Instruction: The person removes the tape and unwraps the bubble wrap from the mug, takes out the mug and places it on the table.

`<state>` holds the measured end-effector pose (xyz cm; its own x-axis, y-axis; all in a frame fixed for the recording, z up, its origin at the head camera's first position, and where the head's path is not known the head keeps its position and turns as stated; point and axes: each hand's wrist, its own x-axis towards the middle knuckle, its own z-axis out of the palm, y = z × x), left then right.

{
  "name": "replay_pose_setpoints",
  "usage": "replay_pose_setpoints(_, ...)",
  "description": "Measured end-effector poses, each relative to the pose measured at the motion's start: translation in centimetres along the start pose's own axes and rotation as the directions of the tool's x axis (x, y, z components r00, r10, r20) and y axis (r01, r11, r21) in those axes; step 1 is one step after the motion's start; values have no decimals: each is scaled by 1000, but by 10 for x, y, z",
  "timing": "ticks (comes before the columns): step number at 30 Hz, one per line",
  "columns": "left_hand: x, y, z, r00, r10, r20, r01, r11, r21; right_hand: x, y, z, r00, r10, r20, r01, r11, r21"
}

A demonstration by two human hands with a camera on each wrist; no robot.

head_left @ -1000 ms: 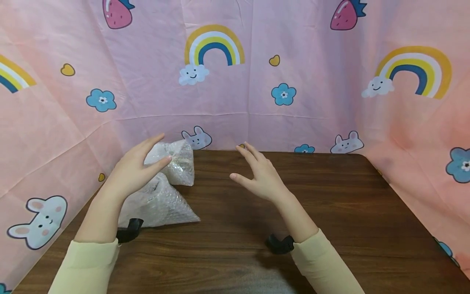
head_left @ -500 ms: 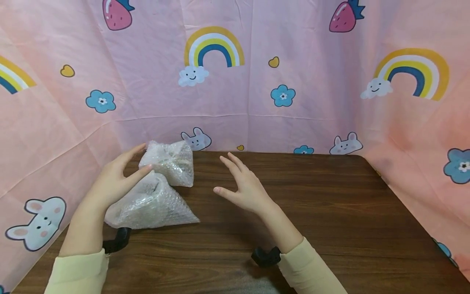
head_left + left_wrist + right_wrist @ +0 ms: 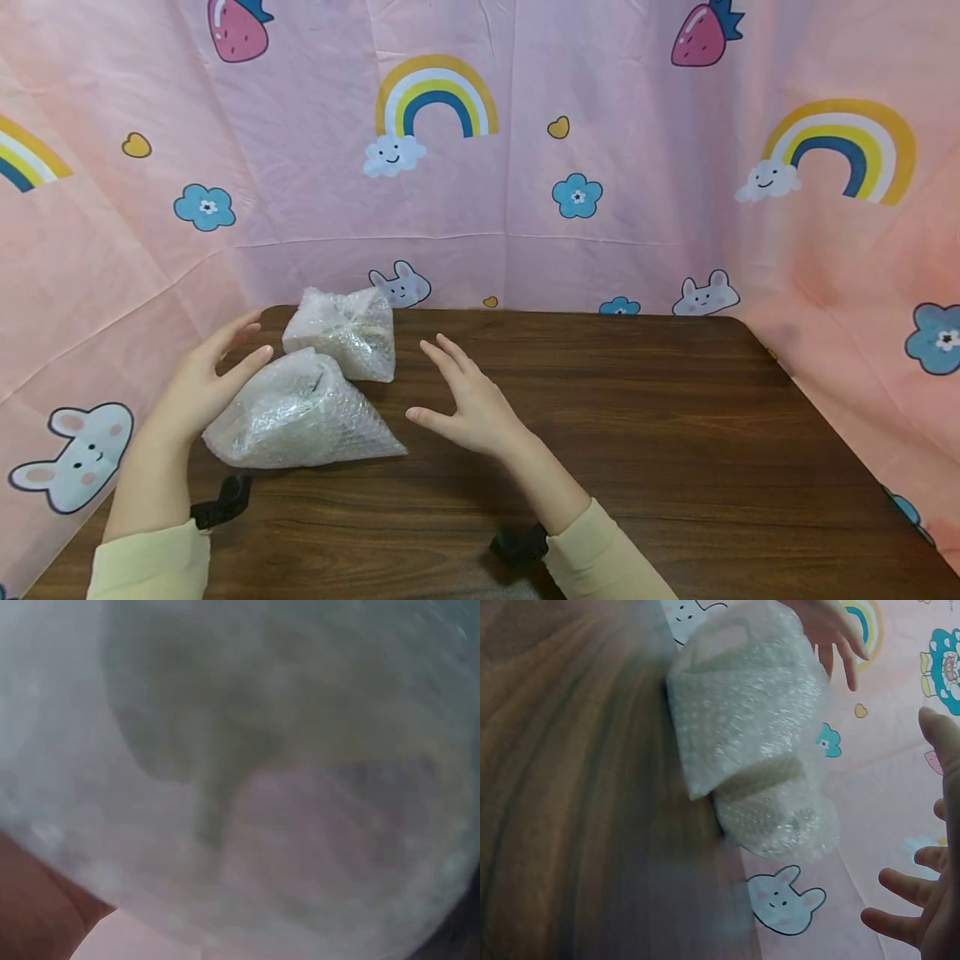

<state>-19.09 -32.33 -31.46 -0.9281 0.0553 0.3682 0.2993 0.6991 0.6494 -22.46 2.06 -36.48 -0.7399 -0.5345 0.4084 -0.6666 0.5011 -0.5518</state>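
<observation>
Two bubble-wrapped packages lie at the left of the table. The front package (image 3: 300,421) is wider and tapers to a point at its right. The back package (image 3: 347,333) is smaller and overlaps it in the head view. My left hand (image 3: 197,385) is at the front package's left side, fingers spread, thumb tip near its upper edge. To the right of both packages my right hand (image 3: 474,410) hovers, palm turned toward them, holding nothing. In the left wrist view the bubble wrap (image 3: 315,840) fills most of the picture; a greenish shape shows blurred through it.
The dark wood table (image 3: 675,442) extends to the right. A pink printed cloth (image 3: 622,250) hangs behind it and along both sides. Black wrist cameras (image 3: 221,502) sit by the cuffs of the pale sleeves (image 3: 153,567).
My left hand has moved left and down, from over the packages to the front one's left side. The right hand has come left and nearer the front. Both packages stay in place.
</observation>
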Motion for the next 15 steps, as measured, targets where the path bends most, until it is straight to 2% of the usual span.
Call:
replay_pose_setpoints(9,-6,-27,1,998,-59,-4,59,996,-66,-1,-5,23,999,12,46,-13,999,34)
replay_pose_setpoints(15,-11,-41,4,998,-40,-41,38,998,-45,1,-8,39,996,21,89,-25,999,45)
